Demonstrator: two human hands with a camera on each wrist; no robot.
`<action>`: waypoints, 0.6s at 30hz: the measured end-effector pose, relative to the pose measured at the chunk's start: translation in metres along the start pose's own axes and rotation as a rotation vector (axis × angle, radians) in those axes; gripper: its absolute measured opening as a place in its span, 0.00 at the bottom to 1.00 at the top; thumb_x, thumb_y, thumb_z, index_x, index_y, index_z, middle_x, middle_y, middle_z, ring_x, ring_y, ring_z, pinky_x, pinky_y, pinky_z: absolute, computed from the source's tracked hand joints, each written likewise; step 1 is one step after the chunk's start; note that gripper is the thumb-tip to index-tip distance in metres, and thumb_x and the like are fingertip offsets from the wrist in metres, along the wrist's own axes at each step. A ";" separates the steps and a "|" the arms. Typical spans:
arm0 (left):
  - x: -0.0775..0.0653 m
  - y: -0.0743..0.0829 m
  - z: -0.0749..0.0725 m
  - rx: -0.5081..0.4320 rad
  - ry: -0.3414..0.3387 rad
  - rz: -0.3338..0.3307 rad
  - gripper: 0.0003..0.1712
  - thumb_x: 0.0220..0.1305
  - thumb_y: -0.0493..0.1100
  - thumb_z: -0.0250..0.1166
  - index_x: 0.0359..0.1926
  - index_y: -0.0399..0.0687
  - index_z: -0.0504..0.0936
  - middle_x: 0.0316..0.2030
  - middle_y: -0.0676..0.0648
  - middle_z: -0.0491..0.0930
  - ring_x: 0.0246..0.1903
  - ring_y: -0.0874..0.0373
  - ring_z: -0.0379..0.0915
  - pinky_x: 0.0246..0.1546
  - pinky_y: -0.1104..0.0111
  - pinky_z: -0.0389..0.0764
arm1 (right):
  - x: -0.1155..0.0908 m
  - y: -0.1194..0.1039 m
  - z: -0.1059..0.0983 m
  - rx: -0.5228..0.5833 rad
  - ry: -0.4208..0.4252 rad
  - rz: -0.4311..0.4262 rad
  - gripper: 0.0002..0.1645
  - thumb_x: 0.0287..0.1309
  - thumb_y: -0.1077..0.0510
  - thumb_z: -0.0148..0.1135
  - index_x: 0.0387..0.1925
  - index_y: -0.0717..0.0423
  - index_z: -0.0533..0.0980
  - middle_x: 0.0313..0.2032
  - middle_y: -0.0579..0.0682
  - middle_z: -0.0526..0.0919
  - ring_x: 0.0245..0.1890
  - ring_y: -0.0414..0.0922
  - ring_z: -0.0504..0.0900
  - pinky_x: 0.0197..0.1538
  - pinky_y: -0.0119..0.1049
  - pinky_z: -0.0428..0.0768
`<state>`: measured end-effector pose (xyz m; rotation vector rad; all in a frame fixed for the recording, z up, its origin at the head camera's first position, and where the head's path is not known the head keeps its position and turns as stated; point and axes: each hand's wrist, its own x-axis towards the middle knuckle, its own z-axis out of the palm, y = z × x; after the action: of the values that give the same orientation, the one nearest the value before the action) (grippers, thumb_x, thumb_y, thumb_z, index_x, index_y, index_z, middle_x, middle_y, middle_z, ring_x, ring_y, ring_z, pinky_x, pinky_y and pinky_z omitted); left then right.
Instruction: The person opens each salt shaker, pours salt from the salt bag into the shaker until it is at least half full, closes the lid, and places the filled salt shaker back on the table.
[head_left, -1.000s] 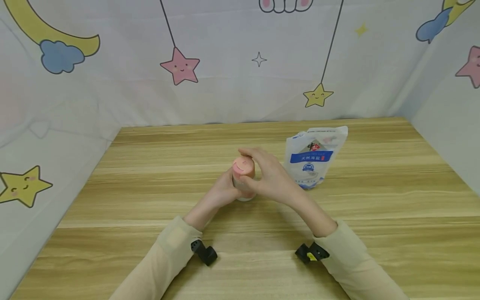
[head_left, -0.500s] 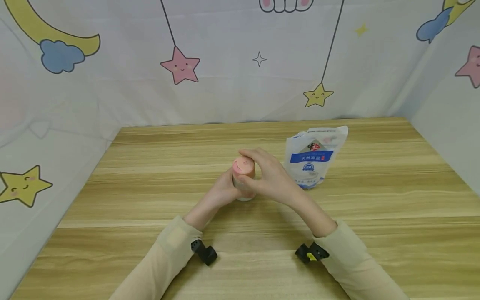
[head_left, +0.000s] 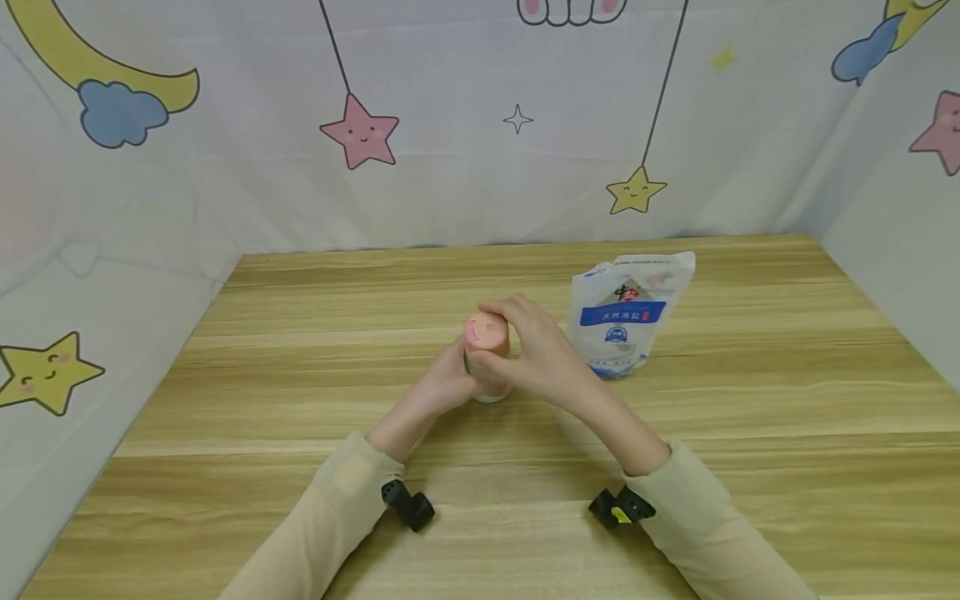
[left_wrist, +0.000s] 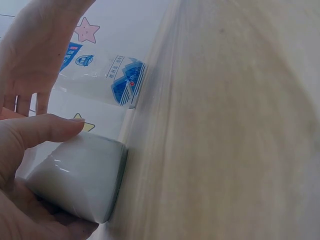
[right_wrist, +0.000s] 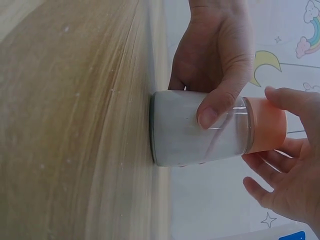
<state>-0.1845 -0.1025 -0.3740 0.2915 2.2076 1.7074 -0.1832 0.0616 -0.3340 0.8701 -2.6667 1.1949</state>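
A clear jar [right_wrist: 180, 135] filled with white salt-like grains stands upright on the wooden table, capped by an orange-pink lid [right_wrist: 267, 125]. My left hand [head_left: 444, 379] grips the jar's body, its thumb [right_wrist: 217, 107] lying along the glass in the right wrist view. From the right, my right hand [head_left: 543, 354] holds the lid between thumb and fingers. The lid's top [head_left: 486, 331] carries a curved mark. In the left wrist view the jar's lower part [left_wrist: 82, 172] shows, while the lid is mostly hidden behind my left hand.
A white and blue stand-up salt pouch [head_left: 618, 321] stands behind and right of my right hand. The wooden table [head_left: 337, 308] runs back to a white cloth [head_left: 465, 192] printed with stars and moons. Black wrist cameras [head_left: 411, 504] sit at both cuffs.
The curved mark on the lid has turned slightly under my right hand, and that hand's thumb has shifted a little left. The jar, left hand and pouch stay in place.
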 end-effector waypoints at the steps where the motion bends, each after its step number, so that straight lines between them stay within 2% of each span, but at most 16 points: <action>1: 0.000 0.000 0.000 0.002 0.000 -0.003 0.48 0.49 0.33 0.70 0.71 0.48 0.58 0.66 0.45 0.68 0.65 0.50 0.60 0.72 0.49 0.55 | 0.000 0.000 0.000 0.004 -0.004 0.006 0.35 0.55 0.49 0.68 0.63 0.54 0.69 0.54 0.50 0.77 0.54 0.45 0.75 0.58 0.45 0.78; 9: 0.000 -0.001 0.000 0.031 0.007 -0.012 0.48 0.49 0.35 0.70 0.71 0.48 0.58 0.66 0.44 0.68 0.66 0.48 0.60 0.71 0.47 0.57 | -0.002 -0.002 -0.001 0.015 -0.028 0.021 0.35 0.58 0.48 0.65 0.65 0.53 0.68 0.61 0.51 0.75 0.62 0.49 0.73 0.63 0.47 0.75; 18: 0.000 -0.001 0.000 0.034 0.010 0.004 0.46 0.50 0.35 0.69 0.70 0.45 0.59 0.64 0.42 0.69 0.65 0.48 0.62 0.70 0.48 0.60 | -0.001 -0.001 0.000 0.008 -0.006 0.017 0.34 0.56 0.48 0.66 0.63 0.53 0.70 0.57 0.51 0.77 0.58 0.48 0.75 0.61 0.46 0.77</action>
<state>-0.1843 -0.1031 -0.3747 0.2966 2.2464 1.6781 -0.1820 0.0616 -0.3338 0.8555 -2.6808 1.2088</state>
